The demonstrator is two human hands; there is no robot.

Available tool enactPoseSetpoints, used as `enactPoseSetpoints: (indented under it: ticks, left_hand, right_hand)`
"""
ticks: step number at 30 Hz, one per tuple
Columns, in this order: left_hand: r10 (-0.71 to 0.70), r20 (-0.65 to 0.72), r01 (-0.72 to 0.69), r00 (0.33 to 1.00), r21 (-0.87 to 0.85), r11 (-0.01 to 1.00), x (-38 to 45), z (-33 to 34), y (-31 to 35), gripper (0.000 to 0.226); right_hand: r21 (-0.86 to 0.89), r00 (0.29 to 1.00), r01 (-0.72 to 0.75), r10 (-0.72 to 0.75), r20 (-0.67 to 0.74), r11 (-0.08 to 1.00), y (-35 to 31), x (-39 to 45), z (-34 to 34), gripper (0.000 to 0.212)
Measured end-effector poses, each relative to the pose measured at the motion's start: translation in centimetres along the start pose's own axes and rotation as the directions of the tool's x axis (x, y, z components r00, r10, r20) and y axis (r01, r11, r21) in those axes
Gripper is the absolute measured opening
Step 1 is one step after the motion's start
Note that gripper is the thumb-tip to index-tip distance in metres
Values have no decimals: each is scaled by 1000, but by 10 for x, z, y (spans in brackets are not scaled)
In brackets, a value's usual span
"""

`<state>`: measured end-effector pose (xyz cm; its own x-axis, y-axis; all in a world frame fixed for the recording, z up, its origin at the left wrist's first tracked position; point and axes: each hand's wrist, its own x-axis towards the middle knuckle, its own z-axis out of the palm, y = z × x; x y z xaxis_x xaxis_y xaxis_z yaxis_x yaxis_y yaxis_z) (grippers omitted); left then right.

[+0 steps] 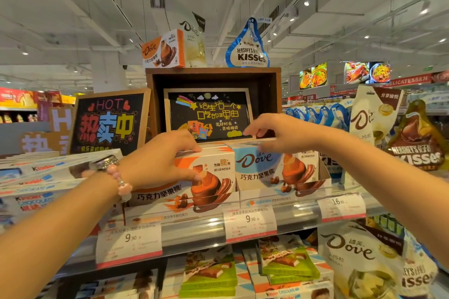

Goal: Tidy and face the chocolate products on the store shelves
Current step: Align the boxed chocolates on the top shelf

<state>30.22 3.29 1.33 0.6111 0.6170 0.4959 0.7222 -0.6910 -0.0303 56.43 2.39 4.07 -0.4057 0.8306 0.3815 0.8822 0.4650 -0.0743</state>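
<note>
An orange Dove chocolate box [213, 177] stands at the front of the top shelf, in a display tray. My left hand [160, 160] grips it, fingers over its top edge and thumb on its front face. Beside it on the right stands a blue Dove box [262, 167]. My right hand [274, 132] reaches over the top of the blue box, fingers bent down behind its upper edge; whether they grip it is not plain.
Kinder chocolate boxes [36, 177] are stacked at the left. Dove and Hershey's Kisses bags [418, 150] stand at the right. A wooden crate [213, 102] with chalkboard signs rises behind the boxes. Price tags [250, 223] hang on the shelf rail; more chocolate lies on the shelf below.
</note>
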Motion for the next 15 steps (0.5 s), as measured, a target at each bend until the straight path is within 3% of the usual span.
enactPoseSetpoints:
  ticks: [5,9,15]
  left_hand:
    - [0,-6,0,1000,-4,1000,-1,-1,1,53]
    - [9,-14,-9,1000,-7,1000,-2,-2,3,50]
    - [16,-33,-17,999,-4,1000,-1,-2,4,49]
  right_hand:
    - [184,991,133,-129,-33,974,-30,41,11,25]
    - [243,988,94,-121,98,965,-38,67,26,21]
    - [338,981,13,-78,178,941,-40,84,29,15]
